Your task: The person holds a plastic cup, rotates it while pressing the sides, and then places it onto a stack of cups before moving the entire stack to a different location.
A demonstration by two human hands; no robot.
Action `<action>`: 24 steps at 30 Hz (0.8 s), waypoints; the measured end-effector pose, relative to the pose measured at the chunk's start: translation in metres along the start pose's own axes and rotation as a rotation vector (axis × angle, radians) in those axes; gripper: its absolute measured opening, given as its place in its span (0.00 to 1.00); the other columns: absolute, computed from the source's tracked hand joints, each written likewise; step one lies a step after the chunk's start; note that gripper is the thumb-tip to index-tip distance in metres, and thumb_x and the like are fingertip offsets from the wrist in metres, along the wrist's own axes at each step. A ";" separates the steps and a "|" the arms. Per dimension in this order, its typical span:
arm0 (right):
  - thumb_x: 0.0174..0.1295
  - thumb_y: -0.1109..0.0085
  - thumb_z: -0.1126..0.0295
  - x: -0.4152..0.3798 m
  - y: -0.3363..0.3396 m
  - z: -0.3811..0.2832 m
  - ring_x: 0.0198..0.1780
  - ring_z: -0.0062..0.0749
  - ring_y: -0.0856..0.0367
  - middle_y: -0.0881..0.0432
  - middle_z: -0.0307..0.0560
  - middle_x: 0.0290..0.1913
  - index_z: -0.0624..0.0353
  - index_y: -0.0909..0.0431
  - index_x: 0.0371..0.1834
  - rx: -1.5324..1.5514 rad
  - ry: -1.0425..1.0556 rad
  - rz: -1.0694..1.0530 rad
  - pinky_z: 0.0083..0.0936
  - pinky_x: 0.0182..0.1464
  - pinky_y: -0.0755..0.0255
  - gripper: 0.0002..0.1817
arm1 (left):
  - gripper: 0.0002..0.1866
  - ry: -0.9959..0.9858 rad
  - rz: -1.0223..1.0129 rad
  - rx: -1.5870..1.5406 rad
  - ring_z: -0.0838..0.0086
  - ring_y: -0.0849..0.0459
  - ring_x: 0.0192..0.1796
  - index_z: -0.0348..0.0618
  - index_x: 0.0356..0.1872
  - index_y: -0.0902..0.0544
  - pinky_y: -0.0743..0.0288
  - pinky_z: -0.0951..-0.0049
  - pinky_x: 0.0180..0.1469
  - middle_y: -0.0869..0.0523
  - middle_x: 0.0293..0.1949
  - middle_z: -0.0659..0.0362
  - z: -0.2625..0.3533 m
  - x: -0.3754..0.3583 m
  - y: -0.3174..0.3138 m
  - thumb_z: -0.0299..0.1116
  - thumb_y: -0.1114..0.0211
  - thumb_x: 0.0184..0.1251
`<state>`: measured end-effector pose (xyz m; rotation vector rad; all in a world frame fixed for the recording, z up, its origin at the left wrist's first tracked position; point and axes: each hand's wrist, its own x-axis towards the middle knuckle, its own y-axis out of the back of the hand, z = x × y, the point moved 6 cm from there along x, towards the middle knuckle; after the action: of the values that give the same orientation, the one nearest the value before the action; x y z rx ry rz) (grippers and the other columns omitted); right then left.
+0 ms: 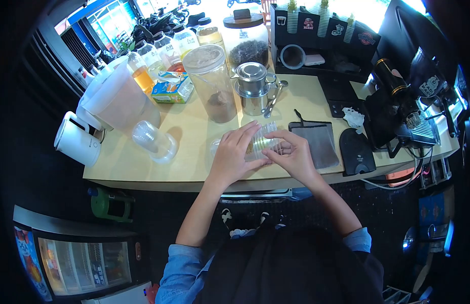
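A stack of clear plastic cups lies on its side near the counter's front edge, between my two hands. My left hand is wrapped over the left part of the stack. With thumb and fingers, my right hand grips the rims at the right end. Just behind stands a metal drip coffee filter on a glass, with a spoon beside it. A tall clear canister holding brown powder is to the left of these. A clear plastic bottle or cup rests further left.
A white pitcher and a large translucent container occupy the left end. Bottles, a tissue box and a lidded jar line the back. A grey mesh pouch, black mat and espresso machine sit right.
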<state>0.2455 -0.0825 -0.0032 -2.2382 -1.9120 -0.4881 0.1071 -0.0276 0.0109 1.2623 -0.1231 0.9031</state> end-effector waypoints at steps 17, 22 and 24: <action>0.56 0.37 0.81 0.002 0.037 0.006 0.36 0.16 0.20 0.19 0.42 0.43 0.66 0.24 0.50 0.092 -0.082 0.058 0.13 0.38 0.24 0.17 | 0.28 0.055 -0.028 0.085 0.62 0.21 0.55 0.55 0.53 0.21 0.30 0.60 0.57 0.23 0.58 0.59 -0.011 0.004 0.006 0.47 0.28 0.47; 0.57 0.37 0.80 0.001 0.041 0.016 0.39 0.17 0.19 0.19 0.43 0.45 0.66 0.25 0.52 0.120 -0.087 0.011 0.14 0.41 0.24 0.18 | 0.25 0.070 -0.042 0.076 0.61 0.22 0.56 0.57 0.52 0.21 0.31 0.58 0.58 0.25 0.58 0.60 -0.013 0.005 0.005 0.46 0.30 0.50; 0.57 0.37 0.80 0.001 0.041 0.017 0.39 0.17 0.19 0.19 0.44 0.45 0.66 0.25 0.52 0.131 -0.097 -0.002 0.14 0.41 0.24 0.18 | 0.25 0.078 -0.042 0.067 0.61 0.22 0.55 0.57 0.51 0.21 0.31 0.58 0.57 0.25 0.58 0.60 -0.013 0.006 0.005 0.46 0.30 0.50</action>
<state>0.2883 -0.0832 -0.0155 -2.2142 -1.9317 -0.2510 0.1027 -0.0129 0.0131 1.2852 -0.0044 0.9250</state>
